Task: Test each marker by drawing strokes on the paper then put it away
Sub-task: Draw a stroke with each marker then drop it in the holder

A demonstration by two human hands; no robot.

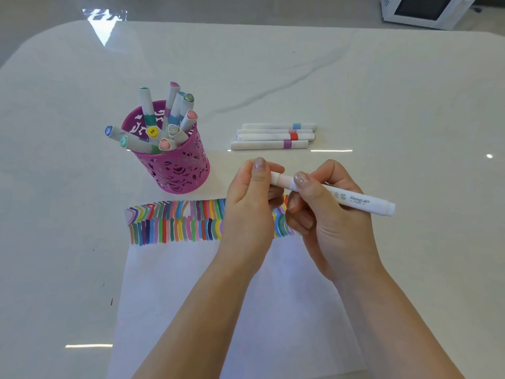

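A white marker [355, 199] with a pale pink band lies across both hands above the paper. My right hand [328, 222] grips its barrel, thumb on top. My left hand [251, 198] pinches its left end, where the cap is, between thumb and fingers. The white paper [218, 296] lies below, with two rows of coloured strokes [175, 222] along its top edge, partly hidden by my hands. A pink cut-out metal cup [177, 168] to the left holds several capped markers. Several more white markers [273, 135] lie side by side beyond my hands.
The white marble-look table [382, 91] stretches around everything. A white appliance [426, 9] stands past the table's far right corner. Small red ink spots [111, 301] mark the table left of the paper.
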